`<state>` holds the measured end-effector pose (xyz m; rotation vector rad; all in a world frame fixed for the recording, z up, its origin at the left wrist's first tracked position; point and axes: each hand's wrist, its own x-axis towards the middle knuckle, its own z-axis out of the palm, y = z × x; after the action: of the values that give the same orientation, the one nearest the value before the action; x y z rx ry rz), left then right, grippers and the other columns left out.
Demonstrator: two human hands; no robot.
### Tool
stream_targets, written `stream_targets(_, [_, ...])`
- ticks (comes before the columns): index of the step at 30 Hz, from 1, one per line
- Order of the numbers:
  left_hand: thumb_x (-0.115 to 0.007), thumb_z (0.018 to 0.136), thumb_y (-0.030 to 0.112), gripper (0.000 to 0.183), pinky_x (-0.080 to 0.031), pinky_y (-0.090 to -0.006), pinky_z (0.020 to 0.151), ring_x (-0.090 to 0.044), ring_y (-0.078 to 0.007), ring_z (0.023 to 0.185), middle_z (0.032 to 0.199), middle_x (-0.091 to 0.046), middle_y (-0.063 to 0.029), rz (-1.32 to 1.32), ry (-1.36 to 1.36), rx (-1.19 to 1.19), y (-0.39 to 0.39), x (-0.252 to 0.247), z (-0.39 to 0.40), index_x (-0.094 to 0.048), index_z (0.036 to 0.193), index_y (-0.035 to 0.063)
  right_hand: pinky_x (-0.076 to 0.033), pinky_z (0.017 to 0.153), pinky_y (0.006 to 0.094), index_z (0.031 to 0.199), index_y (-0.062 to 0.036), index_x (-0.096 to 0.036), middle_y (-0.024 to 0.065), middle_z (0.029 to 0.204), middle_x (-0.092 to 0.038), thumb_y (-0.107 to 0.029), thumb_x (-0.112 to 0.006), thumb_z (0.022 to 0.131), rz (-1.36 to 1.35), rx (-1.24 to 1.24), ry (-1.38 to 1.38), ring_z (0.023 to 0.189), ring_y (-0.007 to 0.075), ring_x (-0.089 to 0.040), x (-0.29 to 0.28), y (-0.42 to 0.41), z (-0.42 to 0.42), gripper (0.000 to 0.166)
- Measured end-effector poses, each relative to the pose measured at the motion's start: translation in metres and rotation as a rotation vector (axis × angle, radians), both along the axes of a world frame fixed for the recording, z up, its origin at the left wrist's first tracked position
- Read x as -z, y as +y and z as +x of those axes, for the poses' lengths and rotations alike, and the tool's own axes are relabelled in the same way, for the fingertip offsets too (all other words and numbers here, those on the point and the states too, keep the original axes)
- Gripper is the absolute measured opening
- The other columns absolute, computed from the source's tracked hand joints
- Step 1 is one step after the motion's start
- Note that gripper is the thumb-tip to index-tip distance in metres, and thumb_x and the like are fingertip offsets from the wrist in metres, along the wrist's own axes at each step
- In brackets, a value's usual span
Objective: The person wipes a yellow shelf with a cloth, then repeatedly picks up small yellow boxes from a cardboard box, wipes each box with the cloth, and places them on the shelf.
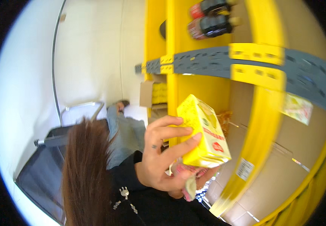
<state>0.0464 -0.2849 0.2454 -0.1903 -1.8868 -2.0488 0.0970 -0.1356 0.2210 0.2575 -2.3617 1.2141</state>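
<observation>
My left hand (158, 154) is closed around a small yellow and white drink carton (205, 135). Its fingers are spread over the carton's yellow side, while pale fruit and red print show on another face. Skin of what looks like my right hand (208, 178) shows just under the carton's near end, mostly hidden, so its grip is unclear. A blurred pink and whitish thing (190, 188) lies against the hands there; I cannot tell what it is. Behind the carton stands a yellow storage rack (202, 87).
The rack has a grey perforated upright (202, 63). Dark drink bottles (215, 26) stand on one shelf. An open cardboard box (146, 94) holds yellow items. A black chair (43, 166) is at the left. Long brown hair (86, 175) hangs beside my black sleeve (126, 166).
</observation>
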Motion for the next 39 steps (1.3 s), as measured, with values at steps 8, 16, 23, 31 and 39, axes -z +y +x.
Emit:
stream_targets(8, [-0.059, 0.081, 0.016, 0.046, -0.034, -0.0442, 0.099, -0.042, -0.0398, 0.120, 0.129, -0.045, -0.0227, 0.079, 0.401, 0.573, 0.062, -0.126, -0.020, -0.050, 0.123, -0.0028, -0.033, 0.100, 0.0425, 0.138, 0.0087, -0.015, 0.0325, 0.133, -0.031, -0.011, -0.051, 0.072, -0.005, 0.174, 0.488, 0.117, 0.0373, -0.042, -0.118, 0.035, 0.026, 0.078])
stream_targets(16, [-0.058, 0.087, 0.009, 0.044, -0.044, -0.0339, 0.093, -0.051, -0.0207, 0.115, 0.125, -0.051, -0.0145, 0.213, 0.097, 1.015, 0.155, -0.145, -0.034, -0.045, 0.127, -0.0002, -0.029, 0.103, 0.0361, 0.141, 0.0015, -0.018, 0.0172, 0.140, -0.030, 0.012, -0.043, 0.078, -0.265, 0.584, 0.306, 0.125, 0.0266, -0.035, -0.153, 0.062, 0.038, 0.069])
stream_targets(23, [-0.061, 0.085, 0.006, 0.043, -0.044, -0.0322, 0.091, -0.053, -0.0173, 0.109, 0.119, -0.054, -0.0097, 0.135, 0.063, 1.090, 0.190, -0.129, -0.046, -0.048, 0.125, 0.0036, -0.027, 0.104, 0.0361, 0.135, -0.0020, -0.029, 0.0182, 0.139, -0.032, 0.010, -0.044, 0.080, -0.317, 0.530, 0.354, 0.127, 0.0250, -0.034, -0.157, 0.087, 0.045, 0.058])
stream_targets(31, [-0.063, 0.083, 0.008, 0.043, -0.044, -0.0314, 0.092, -0.054, -0.0184, 0.108, 0.115, -0.056, -0.0093, 0.102, 0.111, 1.180, 0.187, -0.128, -0.057, -0.050, 0.123, 0.0036, -0.040, 0.093, 0.0369, 0.109, -0.0061, -0.052, 0.0157, 0.125, -0.047, 0.005, -0.058, 0.071, 0.281, 0.807, 0.304, 0.113, 0.0297, -0.048, -0.243, 0.122, 0.034, 0.040])
stream_targets(39, [-0.062, 0.085, 0.008, 0.043, -0.045, -0.0328, 0.091, -0.051, -0.0182, 0.112, 0.118, -0.052, -0.0091, 0.066, 0.002, 1.275, 0.189, -0.126, -0.059, -0.048, 0.125, 0.0031, -0.044, 0.085, 0.0358, 0.101, -0.0052, -0.062, 0.0125, 0.099, -0.063, 0.002, -0.062, 0.063, 0.339, 0.588, 0.128, 0.095, 0.0323, -0.056, -0.242, 0.130, 0.021, 0.038])
